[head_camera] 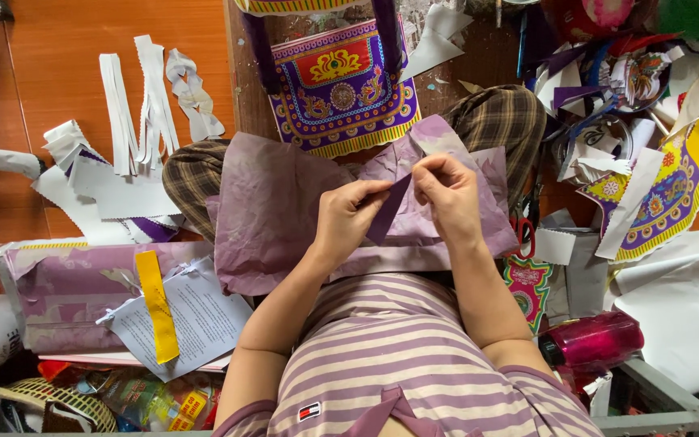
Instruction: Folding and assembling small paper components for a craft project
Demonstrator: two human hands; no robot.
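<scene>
Both arms reach forward from the body, bent at the elbows. The left hand [348, 217] and the right hand [449, 197] are close together, fingers bent and pinched shut, thumbs pressing against the fingertips.

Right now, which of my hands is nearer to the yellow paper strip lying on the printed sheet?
Left. Your left hand is the nearer one, up and to the right of the yellow strip; your right hand is farther right. Both pinch the dark purple strip.

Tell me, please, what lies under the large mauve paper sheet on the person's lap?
Under the large mauve paper sheet show checked-trouser knees at both sides and the striped shirt below. The lap's middle and anything else beneath are covered.
</scene>
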